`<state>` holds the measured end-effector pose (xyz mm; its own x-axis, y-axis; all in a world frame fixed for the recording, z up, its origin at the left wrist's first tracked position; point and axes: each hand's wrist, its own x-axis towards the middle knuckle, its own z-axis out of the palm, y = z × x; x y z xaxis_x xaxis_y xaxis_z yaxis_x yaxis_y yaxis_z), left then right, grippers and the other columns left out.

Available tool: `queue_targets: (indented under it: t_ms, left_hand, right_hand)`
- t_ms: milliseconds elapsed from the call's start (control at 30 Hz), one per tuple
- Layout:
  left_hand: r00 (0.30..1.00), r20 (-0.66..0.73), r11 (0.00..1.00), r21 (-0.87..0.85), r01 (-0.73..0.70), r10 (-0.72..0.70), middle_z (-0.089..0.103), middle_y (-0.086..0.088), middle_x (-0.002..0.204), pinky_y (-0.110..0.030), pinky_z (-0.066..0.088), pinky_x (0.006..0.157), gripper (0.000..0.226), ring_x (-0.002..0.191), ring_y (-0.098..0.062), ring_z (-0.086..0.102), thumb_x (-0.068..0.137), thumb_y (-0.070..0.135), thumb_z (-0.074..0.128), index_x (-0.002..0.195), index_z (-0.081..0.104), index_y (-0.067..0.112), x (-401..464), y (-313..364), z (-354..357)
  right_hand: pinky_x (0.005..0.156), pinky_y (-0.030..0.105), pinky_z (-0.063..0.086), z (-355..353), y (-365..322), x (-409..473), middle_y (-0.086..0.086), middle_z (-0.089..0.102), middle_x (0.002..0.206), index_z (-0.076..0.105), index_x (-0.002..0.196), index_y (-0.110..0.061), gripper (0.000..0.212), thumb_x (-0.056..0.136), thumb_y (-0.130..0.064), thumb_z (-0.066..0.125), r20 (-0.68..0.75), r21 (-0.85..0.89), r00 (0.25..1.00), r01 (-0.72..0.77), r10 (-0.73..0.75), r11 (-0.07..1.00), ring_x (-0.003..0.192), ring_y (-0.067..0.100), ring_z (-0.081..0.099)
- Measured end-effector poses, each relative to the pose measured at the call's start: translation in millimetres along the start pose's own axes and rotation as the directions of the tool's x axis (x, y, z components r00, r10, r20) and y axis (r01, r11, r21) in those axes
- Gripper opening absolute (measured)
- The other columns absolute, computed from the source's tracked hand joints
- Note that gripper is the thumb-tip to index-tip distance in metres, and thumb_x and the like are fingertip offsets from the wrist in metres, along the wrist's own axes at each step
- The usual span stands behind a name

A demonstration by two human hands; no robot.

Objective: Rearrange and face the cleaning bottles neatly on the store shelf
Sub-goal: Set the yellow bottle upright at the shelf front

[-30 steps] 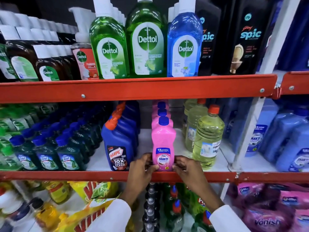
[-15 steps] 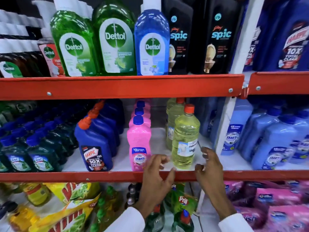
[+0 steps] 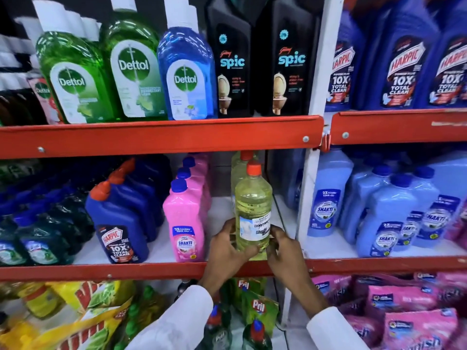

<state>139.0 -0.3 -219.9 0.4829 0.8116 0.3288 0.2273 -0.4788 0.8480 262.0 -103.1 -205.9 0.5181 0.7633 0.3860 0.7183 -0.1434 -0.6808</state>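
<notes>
A clear yellow bottle (image 3: 253, 203) with an orange cap stands upright at the front of the middle shelf (image 3: 151, 270). My left hand (image 3: 228, 248) grips its lower left side and my right hand (image 3: 284, 251) grips its lower right side. Its white label faces partly right. More yellow bottles (image 3: 237, 168) stand behind it. To its left stands a pink Shakti bottle (image 3: 183, 223) with a blue cap at the head of a pink row, then a blue Harpic bottle (image 3: 117, 228).
A white upright post (image 3: 310, 193) stands just right of the yellow bottle, with light blue Shakti bottles (image 3: 328, 198) beyond it. Dettol bottles (image 3: 134, 69) and black Spic bottles (image 3: 231, 61) fill the upper shelf. Pril packs (image 3: 257, 306) sit below.
Both hands let go of the pink Shakti bottle, moved right and closed on the front yellow bottle. The view has shifted right.
</notes>
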Motion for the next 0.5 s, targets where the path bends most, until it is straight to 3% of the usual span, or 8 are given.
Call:
queue_targets:
  t_ms: [167,367,500]
  left_hand:
    - [1.000,0.026,1.000,-0.001,0.006,-0.006,0.078,0.016,0.105,-0.016,0.059,0.087,0.066,0.095,0.006,0.073,0.064,0.020,0.085,0.126,0.063,0.027,-1.1,-3.5,-4.1]
    - [0.997,0.074,1.000,-0.021,0.019,-0.017,0.078,0.014,0.111,-0.015,0.058,0.088,0.066,0.098,0.003,0.073,0.064,0.021,0.082,0.127,0.062,0.023,-2.0,-0.7,-8.4]
    - [0.995,0.097,1.000,0.000,0.013,-0.013,0.076,0.014,0.113,-0.007,0.054,0.085,0.066,0.099,0.007,0.071,0.067,0.016,0.081,0.129,0.061,0.020,-1.8,-0.6,-11.0]
  right_hand:
    - [0.082,0.023,0.050,1.1,11.6,-2.7,0.008,0.074,0.113,0.057,0.133,-0.014,0.048,0.087,0.000,0.055,-0.006,0.026,1.000,0.012,-0.012,1.000,0.095,0.026,0.071]
    - [0.091,0.033,0.055,0.2,15.2,-6.6,0.004,0.075,0.114,0.059,0.131,-0.016,0.047,0.087,0.001,0.054,-0.020,0.064,0.999,0.035,-0.034,0.997,0.101,0.023,0.071]
    - [0.094,0.024,0.051,-0.4,13.9,-10.6,0.001,0.074,0.117,0.061,0.129,-0.015,0.046,0.088,0.003,0.053,-0.026,0.095,0.999,0.037,-0.035,0.995,0.104,0.017,0.070]
